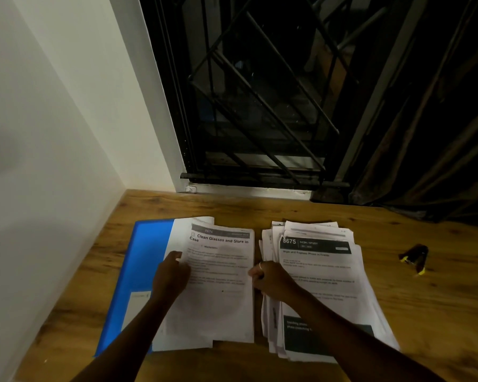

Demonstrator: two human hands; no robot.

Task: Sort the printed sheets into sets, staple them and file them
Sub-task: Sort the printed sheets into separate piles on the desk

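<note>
Both hands, left hand (171,274) and right hand (271,279), pinch the Clean Glasses set (221,307) by its side edges; if unstapled, sheets could slip askew

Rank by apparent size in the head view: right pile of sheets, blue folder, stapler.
1. right pile of sheets
2. blue folder, partly covered, so these two are unsure
3. stapler, clearly smallest
</note>
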